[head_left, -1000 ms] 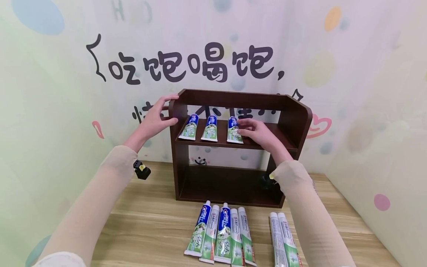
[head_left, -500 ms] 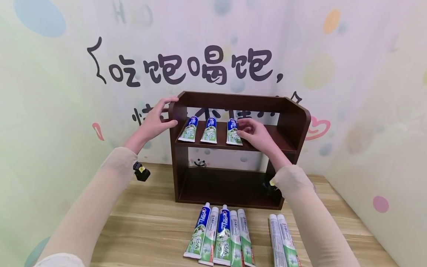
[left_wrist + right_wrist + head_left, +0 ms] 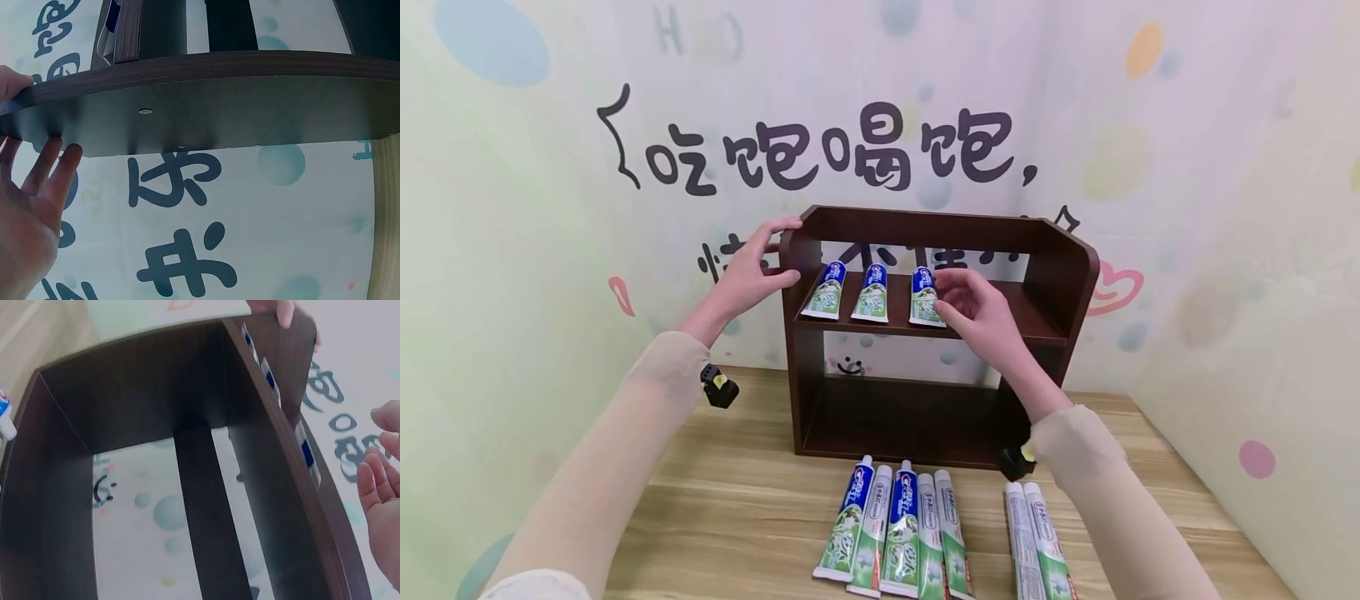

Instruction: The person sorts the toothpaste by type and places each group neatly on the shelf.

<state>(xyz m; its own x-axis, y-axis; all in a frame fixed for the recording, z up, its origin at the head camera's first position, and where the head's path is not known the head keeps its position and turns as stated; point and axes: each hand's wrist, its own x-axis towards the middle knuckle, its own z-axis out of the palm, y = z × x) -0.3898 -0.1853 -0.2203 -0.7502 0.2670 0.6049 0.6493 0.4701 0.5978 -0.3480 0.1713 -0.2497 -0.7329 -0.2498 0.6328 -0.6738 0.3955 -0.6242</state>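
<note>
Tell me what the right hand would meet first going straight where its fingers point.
The right hand would probably meet the rightmost toothpaste tube on the upper shelf; the gap is unclear.

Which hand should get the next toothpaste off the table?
Probably the right hand: it holds nothing and is nearer the tubes on the table, while the left hand pinches the shelf's side.

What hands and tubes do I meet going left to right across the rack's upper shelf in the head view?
Left hand → left toothpaste tube → middle toothpaste tube → right toothpaste tube → right hand.
</note>
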